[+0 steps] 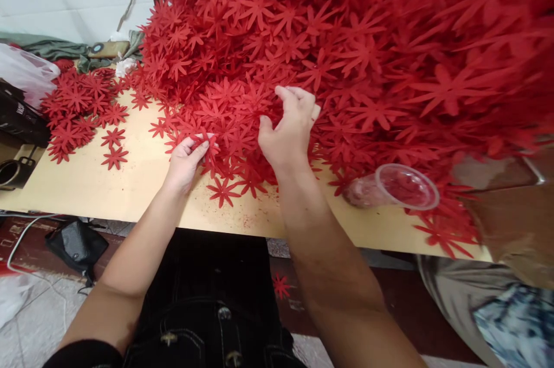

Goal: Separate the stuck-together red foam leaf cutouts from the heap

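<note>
My left hand [188, 160] is at the near side of a big heap of red flower-shaped cutouts [259, 16] with narrow petals. Its thumb and fingers pinch one red flower cutout [209, 143]. Over the heap, to the right, is my right hand [291, 128]. Its fingers are bent, and a gap shows between thumb and forefinger with nothing visible in it. Just below and between the hands, a loose cutout [223, 191] lies on the pale tabletop [142, 195]. Petals crowd around both hands and hide what lies beneath.
A clear plastic cup [407, 186] leans at the right, near the table edge. Farther left are a smaller heap of cutouts [75, 102], a dark mug [17, 172] and a white plastic bag [30, 71]. Brown cardboard [511, 212] borders the right end.
</note>
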### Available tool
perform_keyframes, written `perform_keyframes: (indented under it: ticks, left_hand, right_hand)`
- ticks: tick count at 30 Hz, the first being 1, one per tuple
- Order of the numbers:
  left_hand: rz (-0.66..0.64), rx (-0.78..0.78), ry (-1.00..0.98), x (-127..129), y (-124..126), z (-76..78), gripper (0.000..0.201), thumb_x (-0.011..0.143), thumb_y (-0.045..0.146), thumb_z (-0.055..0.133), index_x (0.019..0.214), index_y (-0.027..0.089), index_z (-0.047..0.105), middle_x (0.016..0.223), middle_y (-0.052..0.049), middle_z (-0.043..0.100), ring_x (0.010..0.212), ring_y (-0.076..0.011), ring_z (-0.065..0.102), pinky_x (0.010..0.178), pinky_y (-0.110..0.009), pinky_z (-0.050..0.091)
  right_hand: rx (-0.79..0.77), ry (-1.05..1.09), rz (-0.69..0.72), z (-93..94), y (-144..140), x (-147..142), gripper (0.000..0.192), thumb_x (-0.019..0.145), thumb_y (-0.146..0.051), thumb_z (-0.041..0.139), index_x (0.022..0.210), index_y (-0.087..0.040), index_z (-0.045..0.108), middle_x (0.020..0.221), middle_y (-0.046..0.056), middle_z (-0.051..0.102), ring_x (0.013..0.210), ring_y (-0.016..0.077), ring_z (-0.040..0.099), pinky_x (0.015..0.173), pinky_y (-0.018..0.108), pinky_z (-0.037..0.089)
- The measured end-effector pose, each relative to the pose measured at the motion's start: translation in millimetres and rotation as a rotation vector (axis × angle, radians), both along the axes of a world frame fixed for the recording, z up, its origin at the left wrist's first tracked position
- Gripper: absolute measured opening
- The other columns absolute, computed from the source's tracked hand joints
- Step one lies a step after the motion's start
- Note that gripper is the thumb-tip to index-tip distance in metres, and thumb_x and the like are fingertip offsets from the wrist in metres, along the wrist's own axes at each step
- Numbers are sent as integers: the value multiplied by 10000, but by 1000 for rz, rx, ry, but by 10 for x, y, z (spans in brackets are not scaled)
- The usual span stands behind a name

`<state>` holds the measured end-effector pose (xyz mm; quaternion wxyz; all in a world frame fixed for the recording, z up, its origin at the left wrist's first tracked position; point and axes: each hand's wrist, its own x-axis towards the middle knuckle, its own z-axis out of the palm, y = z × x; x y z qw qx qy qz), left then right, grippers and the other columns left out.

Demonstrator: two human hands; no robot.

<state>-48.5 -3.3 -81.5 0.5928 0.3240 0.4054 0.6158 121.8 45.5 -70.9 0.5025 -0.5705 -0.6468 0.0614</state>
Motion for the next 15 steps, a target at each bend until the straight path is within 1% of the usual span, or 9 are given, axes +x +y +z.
perform_keyframes:
  ticks: [1, 3, 5, 6, 9, 10, 12, 14, 15]
  left_hand:
    - [35, 4, 24, -1, 12, -15, 316, 551, 287, 834, 766, 156, 643, 660, 32, 681, 600, -64, 613, 604, -180, 479]
    - [72, 9, 87, 0, 31, -39, 372, 502, 373, 854, 656, 148, 601, 563, 45, 641, 519, -52, 564, 549, -175, 449]
    - [76, 22, 142, 2, 43, -59, 444, 458, 448, 854, 567, 150, 543, 484, 61, 582, 448, -41, 497, 482, -177, 400]
    - [81, 33, 152, 3, 46, -69, 470, 438, 470, 853, 546, 152, 524, 470, 65, 564, 438, -40, 479, 470, -180, 386]
    - [122, 56, 147, 1, 49, -98, 478, 456, 488, 844, 541, 154, 513, 487, 62, 555, 458, -40, 476, 482, -184, 387]
    - [121, 51, 142, 0, 46, -103, 461, 501, 495, 826, 552, 154, 521, 499, 58, 558, 463, -41, 478, 487, -186, 389]
    - [68, 23, 112, 0, 35, -100, 422, 630, 539, 740, 612, 157, 562, 536, 41, 574, 480, -53, 497, 490, -196, 401]
    - [-12, 11, 66, 7, 18, -76, 412, 693, 569, 674, 692, 162, 606, 597, 26, 603, 521, -67, 535, 515, -208, 432]
    - [-53, 15, 56, 12, 10, -60, 404, 683, 561, 687, 716, 163, 619, 620, 23, 614, 539, -69, 547, 532, -209, 445]
  right_hand:
    - [9, -28, 22, 27, -37, -18, 378, 790, -323, 579, 1138, -176, 552, 1232, 151, 527, 1193, 296, 467, 1019, 543, 347]
    - [-37, -7, 149, 80, -158, -137, 358, 817, -352, 550, 1128, -176, 569, 1159, 134, 587, 1145, 270, 514, 1006, 510, 383]
    - [-163, 82, 327, 108, -292, -317, 342, 817, -383, 554, 1083, -171, 591, 1024, 100, 644, 978, 219, 594, 918, 436, 464]
    - [-235, 120, 408, 107, -344, -405, 329, 802, -390, 575, 1046, -170, 604, 975, 83, 658, 910, 200, 610, 875, 405, 488]
    - [-397, 203, 586, 51, -398, -564, 237, 771, -375, 614, 886, -169, 631, 835, 41, 671, 792, 167, 620, 790, 346, 510]
    - [-424, 233, 620, 24, -385, -575, 210, 769, -361, 616, 852, -169, 633, 803, 32, 671, 775, 163, 622, 778, 336, 512]
    - [-442, 321, 643, -26, -336, -551, 174, 773, -325, 607, 840, -167, 635, 781, 23, 675, 756, 158, 629, 770, 330, 515]
    - [-427, 416, 605, -57, -283, -500, 154, 777, -297, 592, 842, -163, 633, 784, 25, 681, 751, 158, 634, 783, 338, 513]
    - [-405, 457, 568, -65, -261, -475, 142, 777, -283, 586, 836, -162, 630, 790, 28, 681, 755, 158, 634, 794, 342, 510]
